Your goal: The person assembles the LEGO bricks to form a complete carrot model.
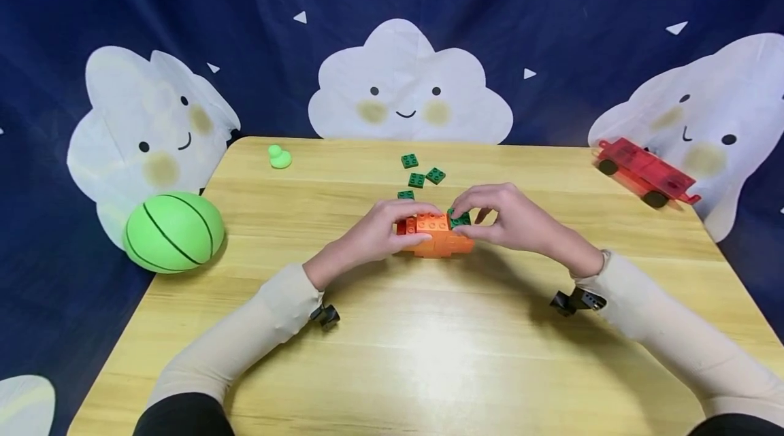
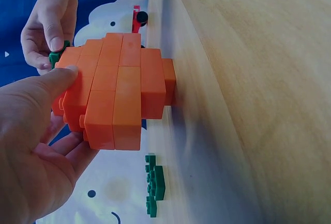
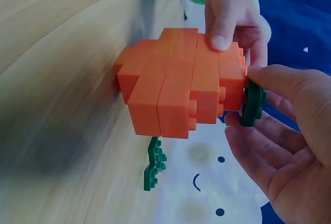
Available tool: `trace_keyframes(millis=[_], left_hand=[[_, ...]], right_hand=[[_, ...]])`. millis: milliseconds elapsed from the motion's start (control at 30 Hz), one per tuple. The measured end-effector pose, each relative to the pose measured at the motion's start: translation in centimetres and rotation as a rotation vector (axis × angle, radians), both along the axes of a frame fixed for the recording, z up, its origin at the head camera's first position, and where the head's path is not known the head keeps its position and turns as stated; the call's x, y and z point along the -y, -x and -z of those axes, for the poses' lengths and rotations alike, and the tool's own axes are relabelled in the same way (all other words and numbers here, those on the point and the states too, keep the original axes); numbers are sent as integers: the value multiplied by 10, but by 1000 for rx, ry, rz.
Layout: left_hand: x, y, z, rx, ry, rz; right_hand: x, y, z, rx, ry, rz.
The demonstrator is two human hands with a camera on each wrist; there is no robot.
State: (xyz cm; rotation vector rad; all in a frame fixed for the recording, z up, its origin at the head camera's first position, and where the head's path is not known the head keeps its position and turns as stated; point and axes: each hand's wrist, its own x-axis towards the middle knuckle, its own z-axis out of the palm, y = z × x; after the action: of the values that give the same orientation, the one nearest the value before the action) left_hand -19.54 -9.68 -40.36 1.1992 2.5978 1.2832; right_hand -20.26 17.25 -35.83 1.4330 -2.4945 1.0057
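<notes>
A stepped block build of orange bricks stands on the table in front of me, wider in its middle layers than at its base. My left hand grips it from the left, thumb on the near face and fingers round the far side. My right hand pinches a flat green brick with studs between thumb and fingers, at the right end of the build's top. In the right wrist view the green brick sits against the top orange layer. A redder brick shows beside the left fingers.
Several loose green bricks lie just beyond the build. A small green duck stands at the back left, and a green ball at the left edge. A red toy wagon is at the back right of the wooden table.
</notes>
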Motion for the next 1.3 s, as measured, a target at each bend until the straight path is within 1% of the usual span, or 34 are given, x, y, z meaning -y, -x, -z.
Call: trace_keyframes(millis=[233,567,667,767,833,933,1033,1100,1167,1200,1233,1300], left_hand=[[-1,1,0,-6,6,-4],[0,-1,-2,-2,14,-9],[0,-1,-2,-8,7,-11],[0,-1,-2,-8,6,-20],[0,-1,-2,10,12,-25],[2,1,-3,76,24,-24],[7,8,-4,177,0,-37],[12,16,-3,239,-27,-74],[17,26,-1,283,-35,-128],[20,32,1,293,-23,-155],[22,37,3,292,8,-182],[26,46,9,283,98,-214]], right_hand=[[0,0,-3,17,-18,21],[3,4,-5,81,-15,-10],[4,6,-3,104,-20,-1],[5,8,2,135,-22,6],[7,7,6,159,-20,10],[8,5,11,166,-17,20],[9,3,14,119,-13,32],[10,1,14,88,-18,31],[10,1,13,70,-22,21],[10,1,13,69,-24,15],[10,1,12,72,-25,10],[11,2,11,72,-27,-1]])
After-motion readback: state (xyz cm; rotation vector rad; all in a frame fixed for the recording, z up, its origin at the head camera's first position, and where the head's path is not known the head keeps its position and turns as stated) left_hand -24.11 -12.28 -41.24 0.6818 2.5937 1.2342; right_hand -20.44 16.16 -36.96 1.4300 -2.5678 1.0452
